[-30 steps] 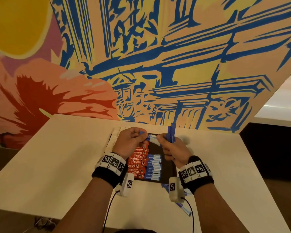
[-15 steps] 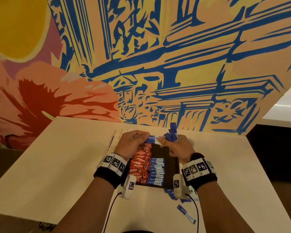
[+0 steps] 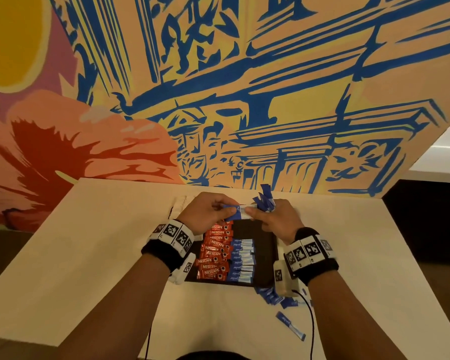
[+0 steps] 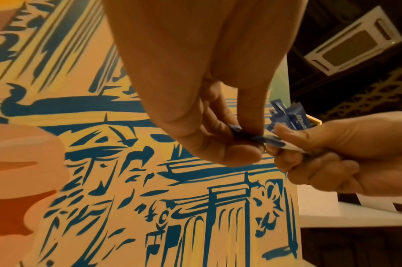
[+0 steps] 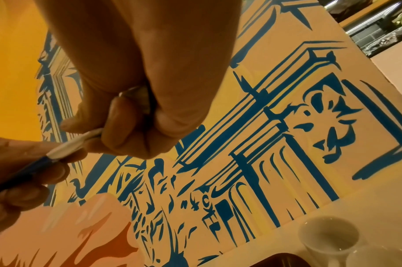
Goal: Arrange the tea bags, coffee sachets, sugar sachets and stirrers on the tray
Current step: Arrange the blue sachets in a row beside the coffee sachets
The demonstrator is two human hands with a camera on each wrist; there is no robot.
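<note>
A black tray (image 3: 266, 245) lies on the white table (image 3: 89, 250), holding a column of red Nescafe coffee sachets (image 3: 215, 252) and beside it a column of blue-and-white sugar sachets (image 3: 242, 258). Above the tray's far end, my left hand (image 3: 208, 211) pinches the blue end of one sugar sachet (image 3: 238, 213) (image 4: 270, 140) (image 5: 65, 148). My right hand (image 3: 273, 219) pinches its white end and also grips a bunch of sugar sachets (image 3: 264, 201) (image 4: 291, 119) that stick up from the fist.
Several loose sugar sachets (image 3: 276, 297) lie on the table near the tray's right front corner, one more (image 3: 290, 326) nearer me. Pale stirrers (image 3: 181, 203) show left of the tray. A white cup (image 5: 327, 240) stands by the painted wall (image 3: 244, 100).
My hands have come together over the tray's far end. The left hand now holds one end of a single sachet that the right hand holds at the other end.
</note>
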